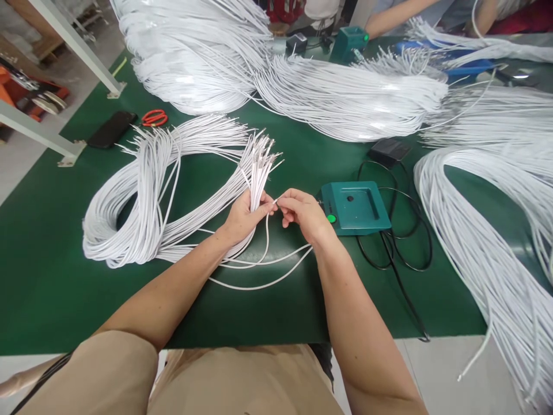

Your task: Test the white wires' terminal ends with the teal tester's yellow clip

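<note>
Wires, white and thin, are in the head view near the middle of the green table, held as an upright bunch in the left hand. This hand is closed around the bunch, and the ends spread a little above the fingers. The right hand is just beside it and pinches the tip of one wire between thumb and index finger, with the other fingers loosely curled. The left thumb is very near this tip, but I cannot tell if it also presses on it. From the bunch, the wires go down under the left wrist and join a big coil, which lies on the left. Behind the coil there are red scissors and a flat black phone. Just to the right of the right hand stands a green device with a bright green button; a black cord lies in loops beside it, and a black adapter is behind. More wires are piled at the back and at the right edge. Across the table, a co-worker's arm reaches near a second device.
</note>
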Motion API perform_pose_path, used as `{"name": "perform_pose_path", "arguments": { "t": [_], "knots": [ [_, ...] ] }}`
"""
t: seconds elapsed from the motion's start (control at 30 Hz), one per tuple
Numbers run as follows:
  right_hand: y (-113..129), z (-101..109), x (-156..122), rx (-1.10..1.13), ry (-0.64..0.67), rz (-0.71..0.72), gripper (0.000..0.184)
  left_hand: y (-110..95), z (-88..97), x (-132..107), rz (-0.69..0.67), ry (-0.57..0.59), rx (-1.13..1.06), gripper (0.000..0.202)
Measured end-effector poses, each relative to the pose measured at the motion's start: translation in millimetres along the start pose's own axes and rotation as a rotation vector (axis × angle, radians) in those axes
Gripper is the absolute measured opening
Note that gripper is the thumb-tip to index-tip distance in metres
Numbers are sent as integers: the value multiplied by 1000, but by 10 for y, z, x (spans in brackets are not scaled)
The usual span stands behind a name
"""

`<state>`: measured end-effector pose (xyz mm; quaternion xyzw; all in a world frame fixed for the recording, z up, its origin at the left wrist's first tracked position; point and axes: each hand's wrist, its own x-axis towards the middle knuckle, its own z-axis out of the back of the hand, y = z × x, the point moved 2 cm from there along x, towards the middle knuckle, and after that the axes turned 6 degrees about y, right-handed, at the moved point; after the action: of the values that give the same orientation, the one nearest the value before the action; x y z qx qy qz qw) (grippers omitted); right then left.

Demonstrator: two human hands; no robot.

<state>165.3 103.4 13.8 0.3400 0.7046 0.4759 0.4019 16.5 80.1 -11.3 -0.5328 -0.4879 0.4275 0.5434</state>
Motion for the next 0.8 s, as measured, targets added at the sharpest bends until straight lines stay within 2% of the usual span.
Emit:
{"name": "perform_pose_path", "arguments": {
  "t": [0.07, 0.13, 0.23, 0.33, 0.43, 0.57, 0.73, 0.8],
  "knots": [
    [-2, -2, -7, -14, 38, -55, 13, -1, 4, 4, -3, 3, 19, 24],
    [-5, 15, -7, -111, -21, -52, 19, 15, 8, 7, 6, 12, 7, 25],
    [-13, 24, 6, -308, -84, 68, 26, 55, 16, 8, 37, 9, -25, 27],
    [-41, 15, 15, -493, -74, 182, 16, 76, 17, 9, 68, 11, -95, 28],
    [-49, 20, 1, -714, -141, 309, 15, 64, 17, 17, 109, 48, -210, 30],
    [-14, -4, -51, -1033, -181, 513, 21, 32, 32, 31, 203, 88, -295, 47],
    [64, -7, -128, -1453, -122, 580, 28, 56, 35, 43, 307, 160, -344, 47],
    [106, 46, -154, -1578, -171, 567, 22, 85, 39, 49, 326, 155, -326, 46]
  ]
}}
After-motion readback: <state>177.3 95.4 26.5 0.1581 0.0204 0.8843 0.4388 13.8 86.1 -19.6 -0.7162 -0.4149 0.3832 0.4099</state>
